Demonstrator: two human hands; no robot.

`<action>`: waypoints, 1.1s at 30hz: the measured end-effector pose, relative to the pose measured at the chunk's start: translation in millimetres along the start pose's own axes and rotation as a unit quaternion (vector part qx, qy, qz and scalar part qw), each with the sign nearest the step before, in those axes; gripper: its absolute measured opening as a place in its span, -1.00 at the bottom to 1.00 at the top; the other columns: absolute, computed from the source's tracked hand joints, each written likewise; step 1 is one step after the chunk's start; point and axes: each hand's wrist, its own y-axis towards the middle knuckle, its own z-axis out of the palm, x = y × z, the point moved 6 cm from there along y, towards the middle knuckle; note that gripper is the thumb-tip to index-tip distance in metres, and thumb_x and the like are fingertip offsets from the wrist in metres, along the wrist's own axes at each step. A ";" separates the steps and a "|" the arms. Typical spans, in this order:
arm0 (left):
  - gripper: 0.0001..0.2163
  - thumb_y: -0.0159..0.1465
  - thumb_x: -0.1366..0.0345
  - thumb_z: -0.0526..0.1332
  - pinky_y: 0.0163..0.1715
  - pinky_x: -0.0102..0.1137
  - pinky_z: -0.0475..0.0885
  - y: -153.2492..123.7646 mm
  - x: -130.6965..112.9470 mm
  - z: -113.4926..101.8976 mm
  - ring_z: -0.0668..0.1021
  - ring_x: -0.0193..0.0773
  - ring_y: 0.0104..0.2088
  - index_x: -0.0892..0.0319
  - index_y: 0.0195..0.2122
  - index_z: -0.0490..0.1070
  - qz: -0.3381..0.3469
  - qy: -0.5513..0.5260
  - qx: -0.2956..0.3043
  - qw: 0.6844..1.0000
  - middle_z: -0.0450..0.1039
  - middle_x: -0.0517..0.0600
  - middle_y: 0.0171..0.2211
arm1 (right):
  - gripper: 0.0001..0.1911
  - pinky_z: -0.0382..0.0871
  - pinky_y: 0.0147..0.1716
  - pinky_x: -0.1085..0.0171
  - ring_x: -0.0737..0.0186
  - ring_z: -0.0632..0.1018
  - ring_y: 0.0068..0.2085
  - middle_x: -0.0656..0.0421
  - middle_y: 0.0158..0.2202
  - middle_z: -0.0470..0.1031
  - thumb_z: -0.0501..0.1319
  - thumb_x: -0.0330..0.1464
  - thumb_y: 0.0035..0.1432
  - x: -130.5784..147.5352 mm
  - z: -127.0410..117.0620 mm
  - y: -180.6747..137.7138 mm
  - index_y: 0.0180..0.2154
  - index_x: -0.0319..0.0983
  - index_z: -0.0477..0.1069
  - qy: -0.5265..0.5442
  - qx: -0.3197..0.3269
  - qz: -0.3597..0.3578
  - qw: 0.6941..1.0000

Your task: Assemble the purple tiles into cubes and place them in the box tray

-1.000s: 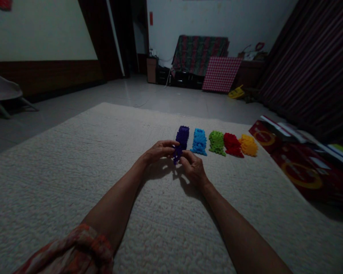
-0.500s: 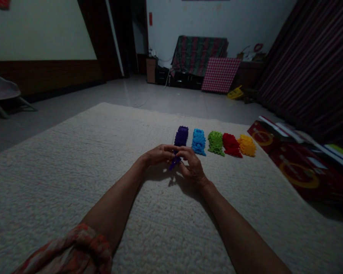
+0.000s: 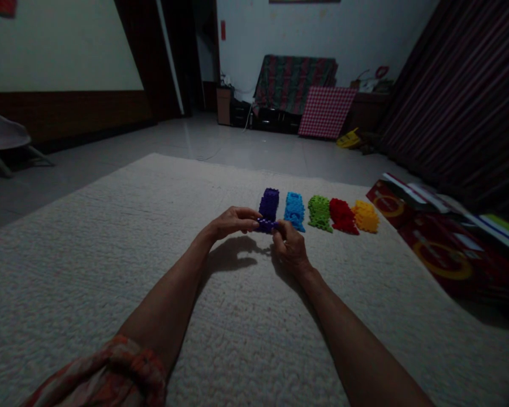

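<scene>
Covering part of the floor [image 3: 173, 135], a mat [image 3: 110, 243] spreads beneath the left hand [image 3: 232, 221] and right hand [image 3: 292, 246], both curled to a narrow pinch, with a purple stack [image 3: 270, 202] just beyond them and, gripped by its opposite ends between the two, a small purple piece [image 3: 266, 225].
</scene>
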 end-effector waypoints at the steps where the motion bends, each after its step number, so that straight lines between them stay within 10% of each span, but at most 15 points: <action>1: -0.74 0.05 0.24 0.42 -0.37 -0.41 0.33 1.4 0.3 1.5 0.46 -0.37 -0.44 0.22 -0.24 0.62 0.010 0.030 -0.001 0.999 0.52 -0.05 -0.44 | -0.80 0.43 -0.16 0.15 0.08 0.56 -0.20 0.05 -0.22 0.57 0.07 -0.36 0.25 1.8 0.6 0.2 -0.13 -0.20 0.41 0.002 0.008 -0.011 1.000; 10: -0.89 0.15 0.33 0.32 -0.34 -0.38 0.35 8.6 10.5 3.2 0.53 -0.26 -0.38 0.18 -0.36 0.66 0.079 0.256 -0.090 0.959 0.56 0.03 -0.40 | -0.81 0.43 -0.18 0.15 0.08 0.55 -0.24 0.07 -0.27 0.57 0.17 -0.39 0.15 -7.1 2.9 -0.2 -0.17 -0.20 0.47 -0.042 -0.007 -0.003 0.999; 33: -0.87 0.15 0.34 0.29 -0.24 -0.33 0.40 10.6 25.0 6.8 0.57 -0.19 -0.30 0.18 -0.31 0.64 0.076 0.296 -0.141 0.941 0.60 0.05 -0.34 | -0.77 0.44 -0.20 0.13 0.12 0.48 -0.33 0.06 -0.27 0.49 0.20 -0.48 0.08 -25.0 9.2 -0.8 -0.19 -0.23 0.52 -0.081 -0.012 0.014 0.997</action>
